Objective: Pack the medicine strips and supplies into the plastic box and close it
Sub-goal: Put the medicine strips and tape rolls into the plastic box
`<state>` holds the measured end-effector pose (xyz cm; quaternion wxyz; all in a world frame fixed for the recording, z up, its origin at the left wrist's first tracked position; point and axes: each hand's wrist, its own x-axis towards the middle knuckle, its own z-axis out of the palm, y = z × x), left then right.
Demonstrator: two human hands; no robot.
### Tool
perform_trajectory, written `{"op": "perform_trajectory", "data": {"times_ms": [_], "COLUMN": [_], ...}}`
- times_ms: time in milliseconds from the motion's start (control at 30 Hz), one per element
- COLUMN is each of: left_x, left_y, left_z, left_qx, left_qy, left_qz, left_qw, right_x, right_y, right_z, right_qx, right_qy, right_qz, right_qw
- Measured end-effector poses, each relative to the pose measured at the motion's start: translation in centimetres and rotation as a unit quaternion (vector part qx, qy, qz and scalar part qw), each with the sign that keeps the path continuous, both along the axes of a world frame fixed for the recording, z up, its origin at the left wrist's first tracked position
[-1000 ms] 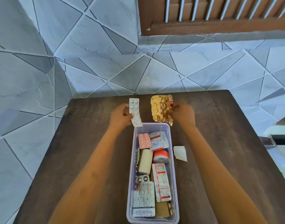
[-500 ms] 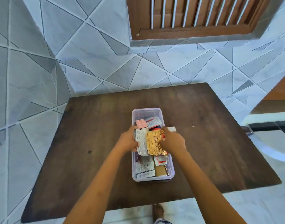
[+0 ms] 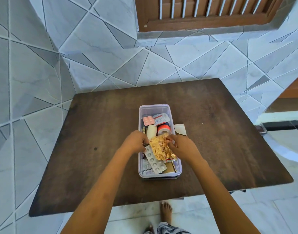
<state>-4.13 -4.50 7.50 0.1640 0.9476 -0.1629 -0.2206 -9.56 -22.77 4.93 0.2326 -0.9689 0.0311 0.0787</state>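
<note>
Head view looks down on a dark brown wooden worktop carrying a clear rectangular plastic box, open at the top, with both bare hands over its middle. The left hand has its fingers curled round the far end of a silver-white blister strip of round tablets. The strip slants away from those fingers toward the near end of the box, over the printed packets there. The right hand pinches the far corner of a crumpled gold foil medicine strip between thumb and fingers. The foil spreads from that pinch back toward the person, between the two hands and within the box's outline, overlapping the blister strip's right edge. Whether it rests on the contents or is held just above them cannot be told. Just beyond the left fingers lies a cream roll of bandage, and just beyond the right fingers a red-orange roll of tape, side by side. Farther out from both sets of fingers, near the box's far wall, lie a pink blister strip and a white strip printed in red. Outside the box, just beyond the right fingers, a small white piece of card rests on the worktop beside the right wall. A bare foot stands on pale floor tiles below the worktop's near edge.
</note>
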Motion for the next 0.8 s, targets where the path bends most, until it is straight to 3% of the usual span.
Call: {"op": "perform_trajectory", "data": {"times_ms": [267,533,800], "left_x": [0.7,-0.1,2.6], "left_y": [-0.3,-1.6,-4.0], "left_z": [-0.1,-0.6,0.8], "left_qx": [-0.054,-0.059,-0.145], "left_qy": [-0.001,0.111,0.012], "left_qz": [0.047,-0.023,0.000], "left_qw": [0.997,0.992,0.989], "right_x": [-0.4,-0.4,0.1], "right_y": [0.2,0.4,-3.2], "right_z": [-0.1,-0.5,0.3], "right_qx": [0.027,0.011,0.072], "right_qy": [0.017,0.016,-0.048], "right_qz": [-0.056,-0.072,-0.148], "right_qw": [0.998,0.997,0.985]}}
